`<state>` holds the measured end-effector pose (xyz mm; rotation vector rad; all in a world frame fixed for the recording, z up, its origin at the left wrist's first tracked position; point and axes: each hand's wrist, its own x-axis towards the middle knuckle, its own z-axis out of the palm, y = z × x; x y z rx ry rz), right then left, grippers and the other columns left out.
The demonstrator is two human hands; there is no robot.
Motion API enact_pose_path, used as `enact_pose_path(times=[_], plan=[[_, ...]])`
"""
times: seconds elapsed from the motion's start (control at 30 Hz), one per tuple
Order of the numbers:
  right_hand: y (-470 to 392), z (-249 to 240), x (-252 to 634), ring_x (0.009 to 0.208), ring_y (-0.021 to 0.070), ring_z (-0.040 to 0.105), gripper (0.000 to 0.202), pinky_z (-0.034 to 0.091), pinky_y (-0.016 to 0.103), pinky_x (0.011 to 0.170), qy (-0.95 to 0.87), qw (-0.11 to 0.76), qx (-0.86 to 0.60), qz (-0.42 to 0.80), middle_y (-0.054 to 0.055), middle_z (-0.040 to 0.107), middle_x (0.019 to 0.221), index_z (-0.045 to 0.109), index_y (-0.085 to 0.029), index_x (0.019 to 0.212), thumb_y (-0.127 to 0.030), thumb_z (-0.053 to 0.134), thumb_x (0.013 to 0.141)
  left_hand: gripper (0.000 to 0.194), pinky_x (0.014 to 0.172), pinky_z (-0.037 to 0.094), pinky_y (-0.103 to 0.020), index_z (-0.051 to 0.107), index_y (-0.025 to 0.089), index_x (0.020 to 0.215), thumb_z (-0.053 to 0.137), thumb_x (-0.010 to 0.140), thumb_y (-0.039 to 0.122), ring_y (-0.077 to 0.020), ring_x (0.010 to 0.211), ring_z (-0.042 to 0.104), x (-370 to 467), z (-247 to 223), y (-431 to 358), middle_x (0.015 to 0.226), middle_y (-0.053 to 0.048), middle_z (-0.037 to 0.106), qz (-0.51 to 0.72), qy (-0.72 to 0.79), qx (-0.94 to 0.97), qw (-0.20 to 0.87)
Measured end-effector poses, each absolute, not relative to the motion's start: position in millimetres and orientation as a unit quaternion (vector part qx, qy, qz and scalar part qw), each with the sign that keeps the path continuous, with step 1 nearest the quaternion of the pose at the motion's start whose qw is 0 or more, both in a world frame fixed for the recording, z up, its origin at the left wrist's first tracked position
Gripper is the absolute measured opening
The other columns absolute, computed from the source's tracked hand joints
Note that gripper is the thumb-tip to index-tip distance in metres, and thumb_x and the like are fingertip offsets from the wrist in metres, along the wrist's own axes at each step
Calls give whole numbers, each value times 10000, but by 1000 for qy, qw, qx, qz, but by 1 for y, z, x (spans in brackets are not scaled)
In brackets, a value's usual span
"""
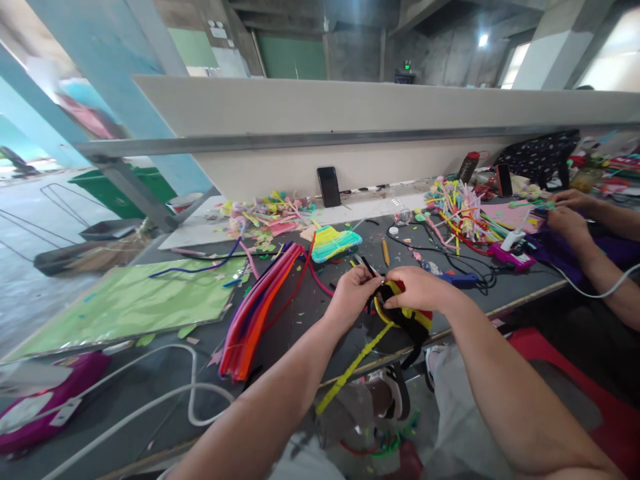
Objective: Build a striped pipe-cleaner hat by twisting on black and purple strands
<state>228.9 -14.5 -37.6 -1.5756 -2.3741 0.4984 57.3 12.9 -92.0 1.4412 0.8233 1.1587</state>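
Observation:
Near the table's front edge, my left hand is closed in a pinch on a black fuzzy strip that looks like pipe cleaner. Close beside it, my right hand grips a black, yellow and red piece that looks made of pipe cleaners. My fingers hide part of this piece. From it a twisted yellow strip hangs down over the table edge. Left of my hands lies a bundle of red, orange and purple pipe cleaners. A yellow and turquoise fuzzy piece rests just beyond my left hand.
A blue-handled tool with black cord lies to the right. Magenta power strips with white cables sit at both sides. A phone leans on the back board. Loose pipe cleaners pile behind. Another person's hands work at right.

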Motion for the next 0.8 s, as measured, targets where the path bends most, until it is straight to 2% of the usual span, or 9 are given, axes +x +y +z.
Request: enact_pose_path(times=[0.17, 0.33, 0.47, 0.6, 0.8], plan=[[-17, -39, 220, 744, 164, 571, 228, 320, 229, 583, -821, 108, -547, 121, 31, 657, 841, 621, -209, 831, -381, 650, 683, 137, 632, 439, -231, 609, 140, 745, 660, 725, 265, -111, 638, 560, 57, -90, 12, 690, -3, 624, 492, 332, 596, 542], [-16, -40, 217, 674, 142, 546, 135, 300, 225, 549, -824, 110, -540, 132, 17, 648, 753, 622, -206, 764, -319, 614, 691, 139, 624, 449, -235, 610, 139, 761, 664, 717, 259, -108, 627, 552, 57, -88, 11, 697, -4, 624, 492, 323, 583, 560], [-13, -38, 220, 607, 123, 503, 181, 284, 225, 529, -809, 111, -550, 178, -9, 596, 644, 632, -187, 716, -362, 638, 673, 136, 604, 440, -222, 599, 143, 744, 676, 712, 251, -100, 617, 543, 57, -85, 8, 671, 8, 605, 491, 319, 578, 569], [-11, -36, 222, 558, 104, 429, 239, 273, 227, 522, -797, 119, -549, 222, -36, 508, 566, 641, -167, 674, -406, 629, 674, 168, 624, 446, -222, 607, 134, 790, 680, 726, 272, -106, 662, 563, 55, -84, 6, 743, -17, 625, 474, 296, 574, 598], [-12, -35, 223, 553, 98, 383, 264, 258, 226, 508, -787, 157, -543, 249, -50, 434, 549, 587, -163, 619, -420, 629, 662, 216, 580, 441, -221, 591, 132, 801, 707, 705, 287, -100, 614, 568, 53, -84, 8, 734, -21, 626, 458, 283, 538, 649]])
